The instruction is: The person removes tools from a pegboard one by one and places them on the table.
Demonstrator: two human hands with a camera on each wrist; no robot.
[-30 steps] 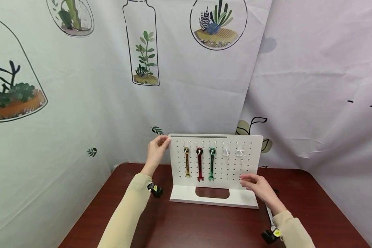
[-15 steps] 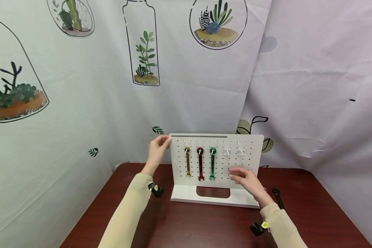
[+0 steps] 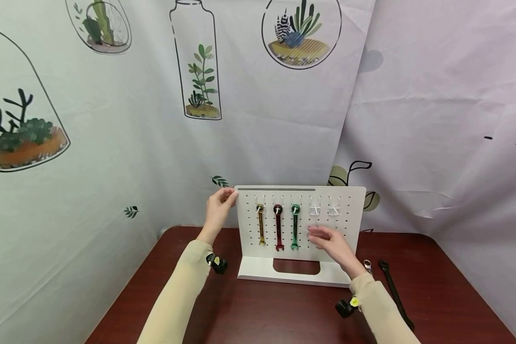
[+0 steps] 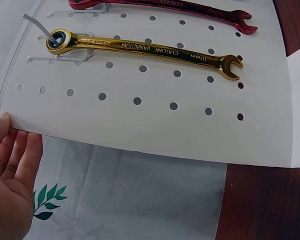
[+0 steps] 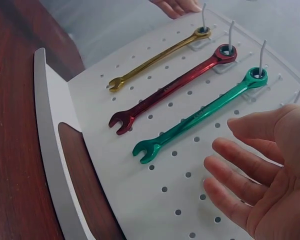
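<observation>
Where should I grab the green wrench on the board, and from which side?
Probably pinch the green wrench on its bare shank, between ring and open end, coming in from the front of the white board. Its ring end hangs on a peg, so it looks as if it must slide forward off it. The right hand is open just beside it; the left hand steadies the board's edge.

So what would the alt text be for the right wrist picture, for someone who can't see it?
An open right hand hovers in front of a white pegboard, empty, fingers relaxed. Three wrenches hang from pegs on it: gold, red and, nearest the hand, green. Another hand's fingertips touch the board's far edge.
</observation>
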